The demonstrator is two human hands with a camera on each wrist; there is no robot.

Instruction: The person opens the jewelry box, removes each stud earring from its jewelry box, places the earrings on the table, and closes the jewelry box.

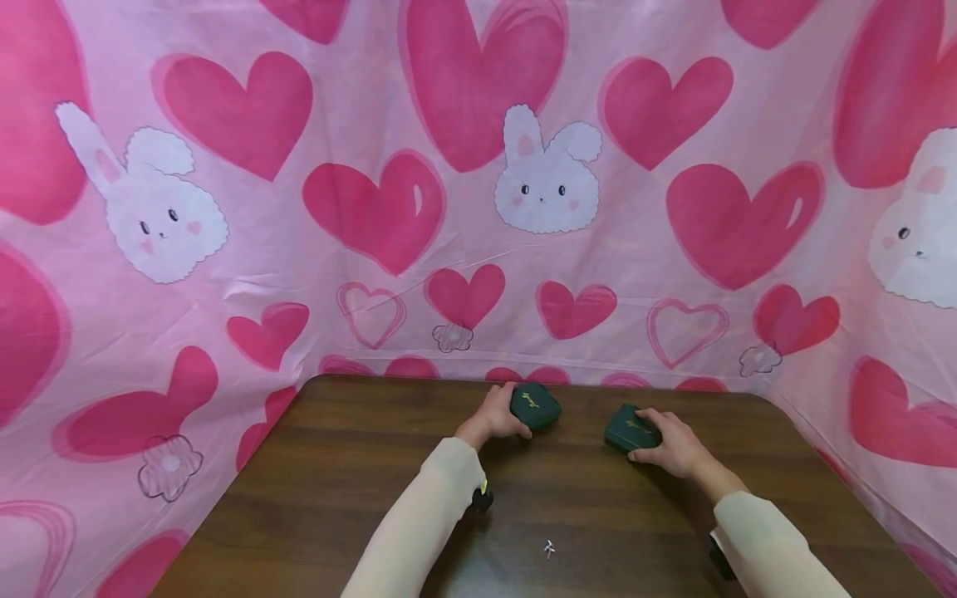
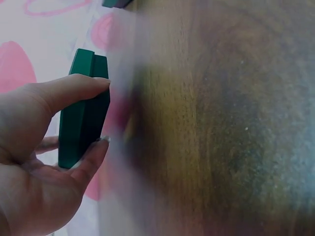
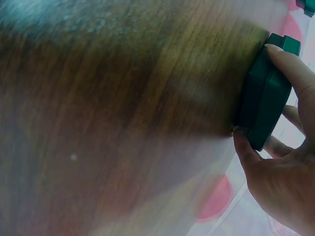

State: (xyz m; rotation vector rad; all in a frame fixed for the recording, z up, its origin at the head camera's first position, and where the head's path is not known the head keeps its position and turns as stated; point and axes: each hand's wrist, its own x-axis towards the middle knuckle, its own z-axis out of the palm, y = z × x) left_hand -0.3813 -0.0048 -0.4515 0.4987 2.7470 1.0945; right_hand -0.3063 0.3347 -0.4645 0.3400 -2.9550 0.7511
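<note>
Half-curled, the left hand grips the left box, the right hand the right box, twelve and one o'clock from white bits.

A pink cloth printed with hearts and rabbit faces is hanging behind and along both sides of a wood-grained bench, forming a draped booth; whatever room is holding it is lying hidden.

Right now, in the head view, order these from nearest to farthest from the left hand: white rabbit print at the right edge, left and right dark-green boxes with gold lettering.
1. Left green box: in the left hand.
2. Right green box: in the right hand.
3. White rabbit print: right edge, on pink cloth.
</note>
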